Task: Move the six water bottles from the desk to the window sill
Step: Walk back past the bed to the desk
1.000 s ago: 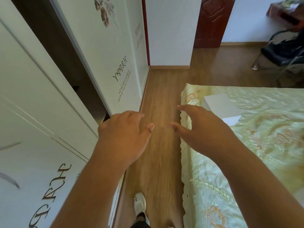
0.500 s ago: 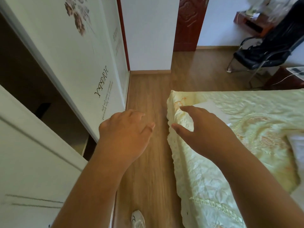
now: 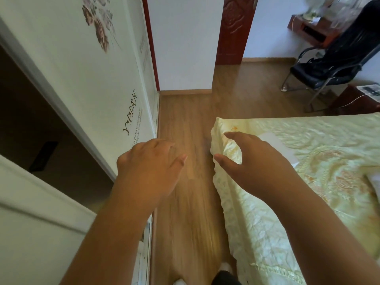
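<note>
Two empty hands lead the way: the left hand is loosely spread, palm down, holding nothing, and the right hand hangs in an open curl, thumb and forefinger apart, also with nothing in it. No water bottles can be seen in this view, so I cannot say where they stand; no window sill shows either. Far ahead of the right fingertips, a red-brown desk sits behind a black chair, and blurred pale shapes on it may be the bottles, though that is too unclear to tell.

Below the left fingers runs the wooden floor; outside the left knuckles stands the white wardrobe door with its flower print and lettering. Under the right palm lies the corner of the bed's yellow-green quilted cover, which the fingers hover above, apparently without touching.

The step in hand looks like a walk toward the desk for a pickup. To do it well, steer down the floor strip between the fingers, round the bed corner, and keep both hands open to take a bottle each, gripping the bodies rather than the caps.
</note>
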The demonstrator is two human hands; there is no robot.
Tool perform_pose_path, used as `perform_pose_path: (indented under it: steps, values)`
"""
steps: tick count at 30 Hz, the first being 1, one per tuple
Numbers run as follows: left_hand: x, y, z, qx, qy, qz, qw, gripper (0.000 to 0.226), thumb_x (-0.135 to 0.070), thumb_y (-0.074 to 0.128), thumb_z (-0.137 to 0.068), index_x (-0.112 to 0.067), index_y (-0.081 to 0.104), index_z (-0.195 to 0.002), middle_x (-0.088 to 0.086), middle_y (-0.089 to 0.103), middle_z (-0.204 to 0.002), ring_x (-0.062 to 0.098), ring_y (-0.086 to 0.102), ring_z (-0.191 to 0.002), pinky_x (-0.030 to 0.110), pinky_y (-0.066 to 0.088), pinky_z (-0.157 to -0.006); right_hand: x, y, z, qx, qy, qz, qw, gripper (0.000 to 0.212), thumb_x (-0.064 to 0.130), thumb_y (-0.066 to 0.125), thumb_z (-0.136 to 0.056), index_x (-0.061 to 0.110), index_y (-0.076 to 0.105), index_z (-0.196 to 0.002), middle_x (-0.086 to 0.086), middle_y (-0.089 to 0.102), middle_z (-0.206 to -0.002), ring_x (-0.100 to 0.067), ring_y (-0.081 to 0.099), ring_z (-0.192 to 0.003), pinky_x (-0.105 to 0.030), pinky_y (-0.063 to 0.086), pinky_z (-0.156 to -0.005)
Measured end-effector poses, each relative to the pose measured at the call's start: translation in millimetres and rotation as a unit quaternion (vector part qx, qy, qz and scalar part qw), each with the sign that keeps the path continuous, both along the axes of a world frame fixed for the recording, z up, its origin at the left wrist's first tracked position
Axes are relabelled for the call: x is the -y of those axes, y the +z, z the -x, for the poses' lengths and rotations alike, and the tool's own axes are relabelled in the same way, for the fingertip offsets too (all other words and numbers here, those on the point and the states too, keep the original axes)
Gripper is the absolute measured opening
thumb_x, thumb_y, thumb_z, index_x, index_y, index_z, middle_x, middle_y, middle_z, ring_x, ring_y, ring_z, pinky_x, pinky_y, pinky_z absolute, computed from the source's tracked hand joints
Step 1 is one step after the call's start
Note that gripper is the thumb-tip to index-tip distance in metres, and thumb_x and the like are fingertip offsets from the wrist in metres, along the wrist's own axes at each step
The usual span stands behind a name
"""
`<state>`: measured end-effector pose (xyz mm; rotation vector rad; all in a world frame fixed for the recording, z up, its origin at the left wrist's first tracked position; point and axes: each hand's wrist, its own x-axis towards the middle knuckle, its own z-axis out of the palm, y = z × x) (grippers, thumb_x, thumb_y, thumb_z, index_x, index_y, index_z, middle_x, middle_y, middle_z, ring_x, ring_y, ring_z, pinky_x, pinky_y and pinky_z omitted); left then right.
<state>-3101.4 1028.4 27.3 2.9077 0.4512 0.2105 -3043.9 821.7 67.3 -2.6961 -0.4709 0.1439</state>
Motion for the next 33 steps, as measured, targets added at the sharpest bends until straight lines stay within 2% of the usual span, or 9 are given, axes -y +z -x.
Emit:
perform_pose_path:
  steps: [9, 16, 20, 25, 33]
  values:
    - [-25, 0, -53, -0.023, 0.036, -0.025, 0.999, 0.053, -0.069, 0.03, -0.093, -0.04, 0.049, -0.133, -0.01, 0.056, -0.133, 0.017, 0.052, -0.119, 0.041, 0.042, -0.094, -27, -12, -72, -0.004, 0.025, -0.019, 0.999, 0.068, 0.067, 0.053, -0.088, 0.037, 0.04, -0.148, 0.009, 0.046, -0.152, -0.019, 0.052, -0.131, -0.042, 0.044, -0.105]
    - [-21, 24, -135, -0.02, 0.052, -0.033, 0.998, 0.06, -0.071, 0.026, -0.091, -0.039, 0.045, -0.138, -0.01, 0.051, -0.141, 0.018, 0.046, -0.128, 0.043, 0.037, -0.1, -29, -8, -167, 0.008, 0.048, -0.04, 0.998, 0.068, 0.066, 0.055, -0.088, 0.037, 0.04, -0.148, 0.008, 0.047, -0.151, -0.018, 0.054, -0.128, -0.044, 0.045, -0.105]
    - [-15, 29, -186, -0.007, 0.061, -0.032, 0.998, 0.058, -0.07, 0.027, -0.091, -0.039, 0.047, -0.137, -0.012, 0.052, -0.138, 0.016, 0.046, -0.127, 0.041, 0.036, -0.098, -27, -6, -221, 0.012, 0.074, -0.043, 0.996, 0.069, 0.066, 0.054, -0.089, 0.036, 0.039, -0.149, 0.008, 0.047, -0.151, -0.018, 0.05, -0.132, -0.044, 0.045, -0.106]
    - [-8, 27, -230, -0.009, 0.068, -0.028, 0.997, 0.067, -0.072, 0.018, -0.086, -0.039, 0.046, -0.137, -0.013, 0.054, -0.135, 0.016, 0.046, -0.126, 0.042, 0.037, -0.098, -26, -3, -273, 0.01, 0.091, -0.043, 0.995, 0.068, 0.065, 0.054, -0.09, 0.035, 0.038, -0.15, 0.008, 0.047, -0.15, -0.018, 0.05, -0.132, -0.043, 0.044, -0.107]
    - [-12, 19, -284, -0.015, 0.068, -0.025, 0.997, 0.061, -0.07, 0.026, -0.091, -0.038, 0.046, -0.139, -0.012, 0.051, -0.14, 0.016, 0.045, -0.128, 0.043, 0.037, -0.1, -29, -4, -329, 0.004, 0.099, -0.034, 0.994, 0.068, 0.065, 0.052, -0.091, 0.034, 0.038, -0.15, 0.008, 0.045, -0.152, -0.018, 0.049, -0.134, -0.044, 0.043, -0.108]
